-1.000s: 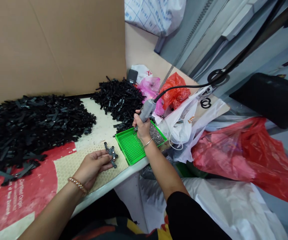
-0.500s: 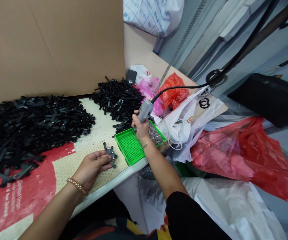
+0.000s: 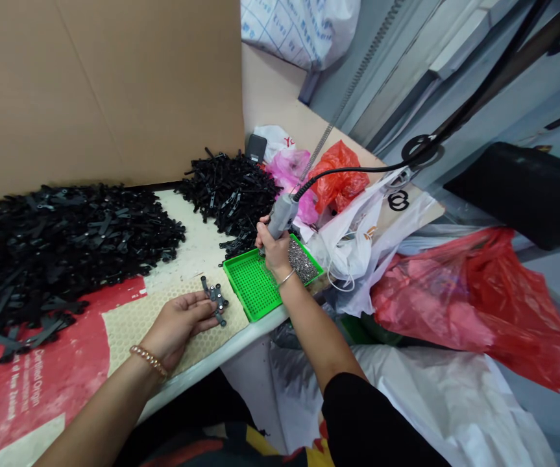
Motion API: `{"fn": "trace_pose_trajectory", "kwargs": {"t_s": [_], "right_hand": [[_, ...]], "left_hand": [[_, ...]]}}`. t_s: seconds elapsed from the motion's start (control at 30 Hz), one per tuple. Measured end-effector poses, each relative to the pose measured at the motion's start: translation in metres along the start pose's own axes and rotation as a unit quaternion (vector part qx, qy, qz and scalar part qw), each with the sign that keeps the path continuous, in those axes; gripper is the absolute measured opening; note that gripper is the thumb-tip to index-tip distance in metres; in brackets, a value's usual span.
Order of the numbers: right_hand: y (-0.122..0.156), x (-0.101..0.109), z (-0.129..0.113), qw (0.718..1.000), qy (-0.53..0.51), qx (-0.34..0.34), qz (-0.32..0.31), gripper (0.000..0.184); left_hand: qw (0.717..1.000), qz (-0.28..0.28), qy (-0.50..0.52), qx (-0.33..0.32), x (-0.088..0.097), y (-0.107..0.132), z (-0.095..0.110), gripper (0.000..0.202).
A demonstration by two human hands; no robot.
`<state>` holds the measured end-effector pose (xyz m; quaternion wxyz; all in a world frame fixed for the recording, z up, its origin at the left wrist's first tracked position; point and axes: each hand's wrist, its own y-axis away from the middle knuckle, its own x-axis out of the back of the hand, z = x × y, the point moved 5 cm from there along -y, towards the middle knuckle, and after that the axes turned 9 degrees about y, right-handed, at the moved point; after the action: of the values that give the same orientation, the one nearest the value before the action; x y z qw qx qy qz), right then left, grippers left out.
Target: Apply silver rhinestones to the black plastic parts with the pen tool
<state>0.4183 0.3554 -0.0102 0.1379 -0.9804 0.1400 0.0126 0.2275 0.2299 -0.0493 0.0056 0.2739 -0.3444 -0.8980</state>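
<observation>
Pinching dark jointed part (image 3: 219,295) in left grip (image 3: 182,319), nearly closed, over honeycomb-patterned mat (image 3: 138,318) on bench (image 3: 170,240), beside green tray (image 3: 250,279); clasping grey corded tool (image 3: 283,214) in right grip (image 3: 276,253), wrapped round, above tray.

A corded tool (image 3: 283,213), green tray (image 3: 252,279) and heaped black parts (image 3: 70,233) show a workshop.

A grey corded screwdriver (image 3: 284,213) is held tilted, nose down over a green tray (image 3: 249,280); a dark, branching plastic part (image 3: 219,296) is gripped just beside the tray.
</observation>
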Motion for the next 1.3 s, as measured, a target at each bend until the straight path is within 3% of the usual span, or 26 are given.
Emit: {"fn": "trace_pose_trajectory", "kwargs": {"t_s": [0.2, 0.37, 0.43, 0.53, 0.63, 0.73, 1.3], "right_hand": [[-0.001, 0.003, -0.001, 1.0, -0.009, 0.018, 0.009, 0.041], [0.011, 0.005, -0.031, 0.995, -0.059, 0.031, 0.075, 0.047], [0.026, -0.005, -0.047, 0.994, -0.09, 0.031, 0.057, 0.043], [0.057, -0.032, -0.06, 0.992, -0.123, 0.005, -0.024, 0.037], [0.082, -0.055, -0.057, 0.987, -0.139, -0.026, -0.074, 0.034], [0.09, -0.066, -0.051, 0.985, -0.146, -0.043, -0.079, 0.035], [0.091, -0.065, -0.046, 0.985, -0.151, -0.032, -0.077, 0.032]], "left_hand": [[1.0, -0.007, 0.009, -0.013, 0.0, -0.002, -0.001, 0.014], [0.999, -0.014, 0.017, -0.025, 0.0, -0.003, -0.003, 0.011], [0.999, -0.02, 0.024, -0.029, 0.0, -0.004, -0.004, 0.012], [0.999, -0.027, 0.025, -0.033, 0.0, -0.004, -0.004, 0.012], [0.999, -0.028, 0.02, -0.034, 0.0, -0.004, -0.004, 0.013], [0.999, -0.025, 0.022, -0.032, -0.001, -0.003, -0.003, 0.014], [0.999, -0.026, 0.024, -0.031, 0.0, -0.005, -0.004, 0.014]]}}
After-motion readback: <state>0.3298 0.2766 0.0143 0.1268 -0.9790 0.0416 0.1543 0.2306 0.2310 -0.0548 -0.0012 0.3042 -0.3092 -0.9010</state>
